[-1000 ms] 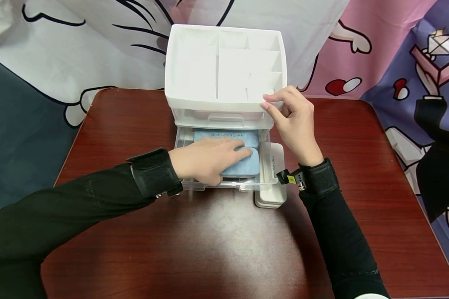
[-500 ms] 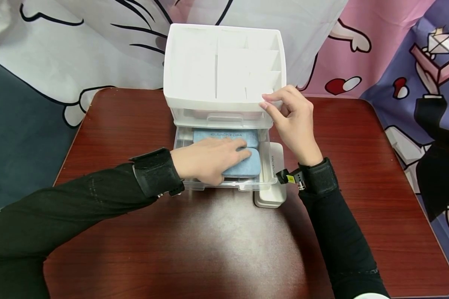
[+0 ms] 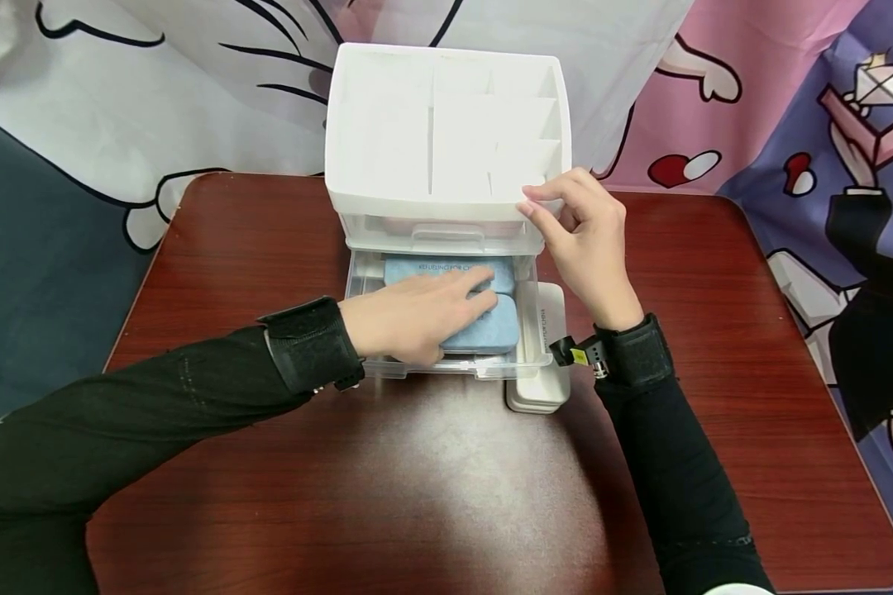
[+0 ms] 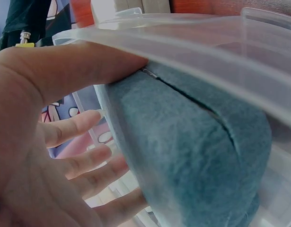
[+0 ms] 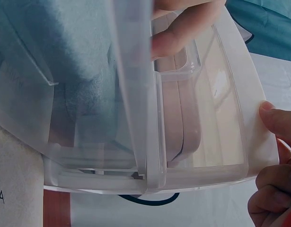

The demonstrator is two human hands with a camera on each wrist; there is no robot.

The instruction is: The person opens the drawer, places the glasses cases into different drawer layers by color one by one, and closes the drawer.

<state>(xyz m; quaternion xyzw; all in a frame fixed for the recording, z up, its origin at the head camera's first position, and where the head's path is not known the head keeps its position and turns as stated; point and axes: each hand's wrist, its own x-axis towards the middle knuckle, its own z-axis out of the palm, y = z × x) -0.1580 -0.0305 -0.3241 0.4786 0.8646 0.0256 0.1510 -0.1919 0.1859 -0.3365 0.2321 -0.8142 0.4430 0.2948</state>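
A white drawer cabinet [image 3: 446, 208] stands at the table's back, its lower clear drawer [image 3: 394, 368] pulled out. Two blue cases, like glasses cases, lie inside: a front case [image 3: 487, 332] and a rear case [image 3: 409, 266] with printed lettering. My left hand [image 3: 409, 318] reaches over them from the left, fingers extended. In the left wrist view its thumb [image 4: 107, 61] touches a blue case [image 4: 183, 142] at the seam, and the other fingers stretch alongside. My right hand [image 3: 589, 235] pinches the cabinet's top right front rim between thumb and forefinger.
A stack of off-white cases [image 3: 539, 392] stands on the table right beside the open drawer. The closed upper drawer shows a pinkish case [image 5: 188, 120] in the right wrist view. The cabinet's top is a divided tray. A patterned cloth [image 3: 216, 91] hangs behind the table [image 3: 268, 496].
The left hand's fingers have shifted slightly over the blue cases, covering more of the rear case's lettering. The front blue case has moved slightly to the right. The right hand keeps its hold.
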